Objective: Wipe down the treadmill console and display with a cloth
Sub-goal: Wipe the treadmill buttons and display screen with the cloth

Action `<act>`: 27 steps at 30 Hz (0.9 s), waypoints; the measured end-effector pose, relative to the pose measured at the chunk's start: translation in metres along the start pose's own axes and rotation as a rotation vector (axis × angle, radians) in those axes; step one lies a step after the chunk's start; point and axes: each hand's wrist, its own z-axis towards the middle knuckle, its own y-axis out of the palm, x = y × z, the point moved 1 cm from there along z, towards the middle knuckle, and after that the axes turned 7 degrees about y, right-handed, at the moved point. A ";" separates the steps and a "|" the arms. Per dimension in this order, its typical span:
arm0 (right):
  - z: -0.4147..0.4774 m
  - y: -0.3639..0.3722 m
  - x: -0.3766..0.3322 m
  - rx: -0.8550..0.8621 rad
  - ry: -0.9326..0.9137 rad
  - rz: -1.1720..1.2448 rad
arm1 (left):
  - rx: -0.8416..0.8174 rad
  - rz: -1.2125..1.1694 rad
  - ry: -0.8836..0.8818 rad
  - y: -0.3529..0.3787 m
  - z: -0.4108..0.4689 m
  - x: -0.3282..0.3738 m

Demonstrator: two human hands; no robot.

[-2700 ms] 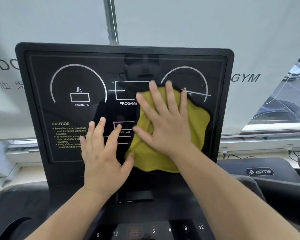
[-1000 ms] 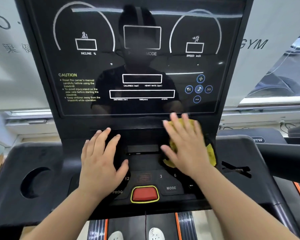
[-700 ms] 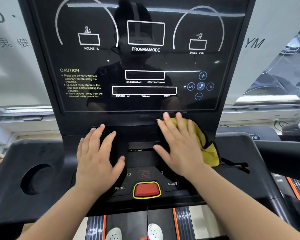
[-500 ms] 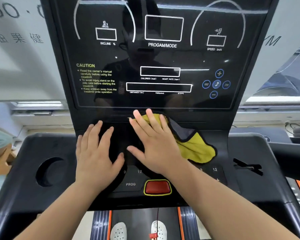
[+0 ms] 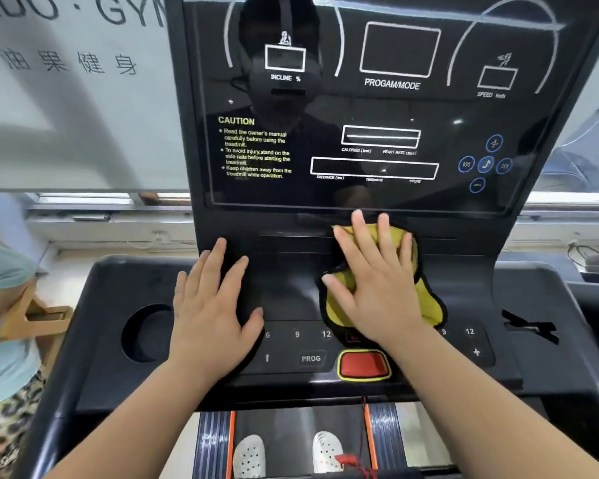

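The black treadmill console [image 5: 291, 288] sits below its glossy dark display [image 5: 377, 108], which shows white outlines and a yellow CAUTION text. My right hand [image 5: 374, 281] lies flat, fingers spread, pressing a yellow cloth [image 5: 426, 299] with a dark edge onto the console just under the display's lower rim. My left hand [image 5: 211, 305] rests flat on the console's left part, fingers apart, holding nothing. Most of the cloth is hidden under my right palm.
A red stop button [image 5: 363, 364] with a yellow rim sits below my right wrist, with PROG and number keys beside it. A round cup recess [image 5: 146, 333] is at the console's left. Another person's clothing [image 5: 0, 323] shows at the far left. White shoes [image 5: 249, 458] stand on the belt.
My right hand brought the cloth down from the display to the console ledge, wiped it leftward, and it now sits back toward the right. My left hand stays flat on the console.
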 end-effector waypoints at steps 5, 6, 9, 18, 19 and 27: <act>0.008 0.003 -0.067 -0.038 -0.089 -0.029 | 0.008 -0.026 -0.004 -0.008 -0.010 -0.021; 0.012 0.004 -0.083 -0.057 -0.117 -0.034 | 0.008 -0.027 -0.007 -0.010 -0.012 -0.025; 0.017 0.010 -0.126 -0.154 -0.253 -0.018 | 0.005 -0.036 -0.031 -0.016 -0.019 -0.042; -0.047 0.019 -0.139 -0.485 -0.470 0.200 | -0.069 -0.120 -0.007 -0.014 -0.053 -0.071; -0.054 0.013 -0.137 -0.483 -0.460 0.256 | -0.060 -0.132 0.007 -0.013 -0.055 -0.072; -0.082 0.009 -0.083 0.106 -0.024 0.173 | -0.048 -0.184 0.064 -0.014 -0.053 -0.069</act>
